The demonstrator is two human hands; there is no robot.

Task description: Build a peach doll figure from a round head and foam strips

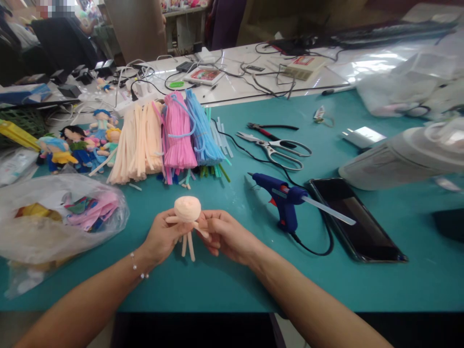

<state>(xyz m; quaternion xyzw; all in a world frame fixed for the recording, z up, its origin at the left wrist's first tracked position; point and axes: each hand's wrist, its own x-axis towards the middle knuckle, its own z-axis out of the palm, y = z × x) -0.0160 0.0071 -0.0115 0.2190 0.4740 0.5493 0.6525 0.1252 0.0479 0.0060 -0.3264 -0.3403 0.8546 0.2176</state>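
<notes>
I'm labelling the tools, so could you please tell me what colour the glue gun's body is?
Dark blue; the head view shows the glue gun.

A pale peach figure (187, 210), its round head above thin outstretched arms and two dangling legs, is held roughly upright between left hand (162, 238) and right hand (225, 234) over a green mat (203, 285).

A black phone (358, 217) is laid flat at four o'clock. At three, a pale bottle (395, 155) is seen, with a white plug adapter (365, 137) set near it. At two, a translucent plastic bag (397, 79) is shown.
</notes>
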